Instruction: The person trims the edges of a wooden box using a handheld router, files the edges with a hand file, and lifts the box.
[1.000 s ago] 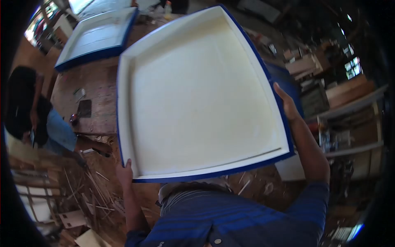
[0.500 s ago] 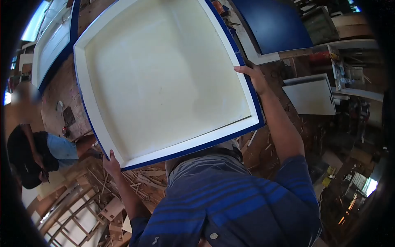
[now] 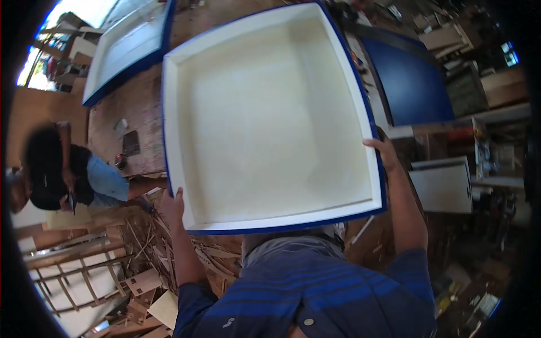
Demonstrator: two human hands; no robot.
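Observation:
A large shallow open box [image 3: 253, 129] fills the middle of the head view. Its inner floor is cream, its inside walls are white and its outer sides blue. My left hand [image 3: 173, 205] grips the near left corner, thumb up on the side wall. On the right side, nearer the front, my right hand [image 3: 384, 152] is closed round the edge, with the thumb over the white rim. Most fingers of both hands are hidden behind the box. It is held in front of my body, the open side facing me.
A similar blue-edged box [image 3: 127, 50] lies on the wooden workbench [image 3: 149, 101] at left. Beside the bench a person [image 3: 62, 169] in dark shirt and blue shorts stands. A blue panel [image 3: 408, 79] lies at right, above a white panel [image 3: 442, 186]. Wood scraps [image 3: 211, 259] litter the floor.
The box and both my hands have shifted right and down in the view, and the box sits straighter. The surroundings have shifted the same way. Both hands keep their grip.

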